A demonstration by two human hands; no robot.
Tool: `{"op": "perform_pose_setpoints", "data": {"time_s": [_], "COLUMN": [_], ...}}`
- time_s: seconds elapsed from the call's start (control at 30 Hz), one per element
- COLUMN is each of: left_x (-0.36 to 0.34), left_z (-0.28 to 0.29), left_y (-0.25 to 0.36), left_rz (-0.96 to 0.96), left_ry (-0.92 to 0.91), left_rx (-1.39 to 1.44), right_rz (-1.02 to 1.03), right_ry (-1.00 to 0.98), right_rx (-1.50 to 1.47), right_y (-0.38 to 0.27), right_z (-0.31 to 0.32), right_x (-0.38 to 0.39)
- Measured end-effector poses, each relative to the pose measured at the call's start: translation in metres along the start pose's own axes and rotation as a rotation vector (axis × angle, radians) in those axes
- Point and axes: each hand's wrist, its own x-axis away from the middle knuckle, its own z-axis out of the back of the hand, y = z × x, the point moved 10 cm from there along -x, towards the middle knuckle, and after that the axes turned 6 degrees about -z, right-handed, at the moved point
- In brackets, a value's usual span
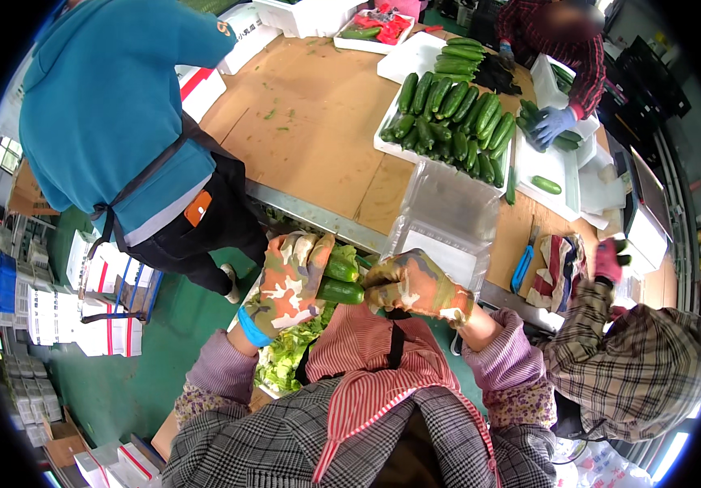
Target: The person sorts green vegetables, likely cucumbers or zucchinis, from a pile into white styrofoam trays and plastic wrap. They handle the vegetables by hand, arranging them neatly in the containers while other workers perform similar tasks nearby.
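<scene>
Two green cucumbers (340, 281) lie side by side in front of me. My left hand (292, 276), in a camouflage glove with a blue band at the wrist, is closed round their left part. Over on their right ends is my right hand (417, 285) in a matching glove, fingers curled and pressed together. What those fingers pinch, if anything, is hidden. Just beyond the right hand, a clear plastic bag or sheet (450, 195) lies over the table's near edge.
Many cucumbers fill a white tray (456, 134) on the cardboard-covered table (302, 138). A blue-handled tool (523, 267) rests at right. Green leaves (289, 358) lie below my left hand. A person in teal (115, 106) stands left; others work at right, one with a blue-grey glove (555, 126).
</scene>
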Motion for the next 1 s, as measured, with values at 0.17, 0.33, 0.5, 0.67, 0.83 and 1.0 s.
{"op": "perform_pose_setpoints", "data": {"time_s": [0.17, 0.33, 0.5, 0.67, 0.83, 1.0], "left_x": [0.0, 0.007, 0.003, 0.012, 0.015, 0.019], "left_z": [-0.001, -0.002, 0.004, -0.021, -0.043, -0.054], "left_y": [-0.006, -0.009, 0.005, 0.004, 0.005, 0.004], "left_rz": [0.071, 0.103, -0.001, 0.156, 0.345, 0.366], "left_ry": [0.083, 0.142, 0.155, 0.054, -0.014, 0.072], "left_rx": [0.205, 0.288, 0.224, 0.47, 0.655, 0.764], "right_rz": [-0.018, 0.164, 0.106, 0.092, 0.019, 0.041], "right_ry": [0.081, 0.293, 0.222, 0.34, 0.328, 0.535], "right_rx": [-0.243, -0.194, -0.081, 0.256, -0.362, -0.518], "right_y": [0.011, -0.002, -0.014, -0.04, 0.018, 0.01], "right_z": [-0.002, 0.012, 0.007, 0.001, 0.002, 0.026], "right_x": [0.002, 0.015, 0.018, 0.016, 0.004, 0.02]}}
